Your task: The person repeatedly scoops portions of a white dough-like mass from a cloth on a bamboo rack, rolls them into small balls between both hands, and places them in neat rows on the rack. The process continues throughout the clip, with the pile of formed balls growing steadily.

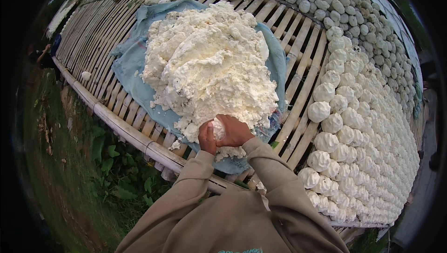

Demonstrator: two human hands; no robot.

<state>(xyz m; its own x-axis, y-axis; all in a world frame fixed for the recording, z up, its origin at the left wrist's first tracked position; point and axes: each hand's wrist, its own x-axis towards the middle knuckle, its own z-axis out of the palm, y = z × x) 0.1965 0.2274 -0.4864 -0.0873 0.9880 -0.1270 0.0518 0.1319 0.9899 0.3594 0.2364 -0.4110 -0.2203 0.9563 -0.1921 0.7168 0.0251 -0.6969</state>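
Note:
A large heap of crumbly white curd-like mass (209, 62) lies on a blue cloth (132, 73). At its near edge my left hand (207, 137) and my right hand (234, 132) are cupped together around a lump of the white mass (218, 129). Both hands are closed on this lump, which shows between the thumbs and fingers. My fingertips on its far side are hidden. To the right, many shaped white balls (319, 112) sit in close rows, the nearest ones with ridged, finger-pressed surfaces.
Under everything is a slatted bamboo platform (298, 57) with gaps, edged by a thick bamboo pole (125, 134). Greyer, drier balls (372, 29) cover its far right. Green plants (123, 178) grow below the near left edge. A person's arm (45, 53) shows at the far left.

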